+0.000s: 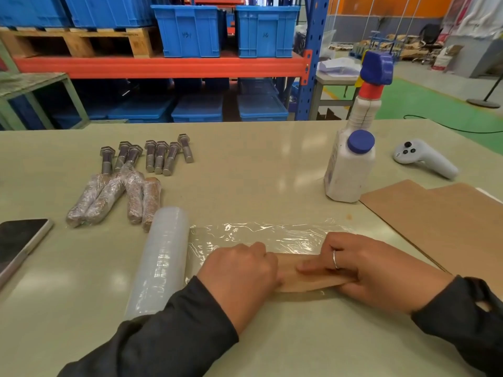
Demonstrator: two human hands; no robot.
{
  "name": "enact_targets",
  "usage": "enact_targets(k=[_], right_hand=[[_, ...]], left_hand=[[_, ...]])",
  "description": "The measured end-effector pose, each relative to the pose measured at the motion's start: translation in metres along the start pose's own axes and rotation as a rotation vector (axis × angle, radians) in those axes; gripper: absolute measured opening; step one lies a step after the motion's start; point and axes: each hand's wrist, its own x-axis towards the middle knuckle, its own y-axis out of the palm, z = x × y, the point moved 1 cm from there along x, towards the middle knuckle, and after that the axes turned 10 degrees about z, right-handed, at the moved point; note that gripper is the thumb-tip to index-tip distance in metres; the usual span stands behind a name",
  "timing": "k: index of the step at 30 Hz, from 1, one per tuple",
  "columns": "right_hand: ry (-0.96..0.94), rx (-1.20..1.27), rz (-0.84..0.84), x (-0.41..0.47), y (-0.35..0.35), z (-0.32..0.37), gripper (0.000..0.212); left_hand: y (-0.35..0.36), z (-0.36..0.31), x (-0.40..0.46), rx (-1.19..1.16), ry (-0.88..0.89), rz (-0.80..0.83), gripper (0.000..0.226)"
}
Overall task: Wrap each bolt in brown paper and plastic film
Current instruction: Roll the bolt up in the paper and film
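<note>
While both hands [239, 270] [381, 270] grip the paper-wrapped bolt [299, 276], the stretch film [272, 235] could crease if they roll unevenly.

Brown paper [304, 276]; clear film [272, 235]; grey bolts [160, 156]; blue crates [190, 31]; white bottle [351, 170], blue cap [361, 141].
</note>
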Motion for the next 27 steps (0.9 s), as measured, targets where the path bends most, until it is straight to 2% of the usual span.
enact_targets(k=[2,4,7,9,13,15,16,18,21,24,27], right_hand=[[0.096,-0.051,-0.035,-0.004,0.003,-0.005,0.060],[0.244,-0.087,-0.057,-0.013,0.006,-0.013,0.066],[0.424,-0.030,-0.046,-0.026,0.009,-0.022,0.063],[0.415,-0.035,-0.056,-0.030,0.011,-0.023,0.054],[0.347,0.048,-0.126,-0.034,0.011,-0.022,0.039],[0.323,0.098,-0.141,-0.035,0.011,-0.024,0.035],[0.324,0.148,-0.161,-0.037,0.011,-0.025,0.034],[0.372,0.255,-0.216,-0.040,0.011,-0.028,0.035],[0.477,0.327,-0.253,-0.042,0.013,-0.031,0.042],[0.480,0.344,-0.251,-0.039,0.012,-0.028,0.043],[0.457,0.315,-0.190,-0.037,0.010,-0.023,0.041]], left_hand=[[-0.002,0.000,0.006,0.016,-0.015,0.078,0.050],[0.005,0.003,0.011,0.001,-0.021,0.095,0.047],[0.008,0.001,0.015,-0.045,0.024,0.150,0.039],[0.017,0.007,0.017,-0.044,-0.008,0.120,0.037],[0.011,0.007,0.018,0.049,0.000,0.172,0.030],[0.015,0.006,0.018,0.019,0.041,0.208,0.029],[0.017,0.005,0.017,0.028,0.057,0.161,0.029],[0.019,0.004,0.017,0.039,0.040,0.181,0.030],[0.015,0.007,0.013,-0.091,-0.051,0.191,0.031],[0.026,0.015,0.012,-0.218,-0.144,0.133,0.030],[0.029,0.020,0.011,-0.253,-0.165,0.095,0.028]])
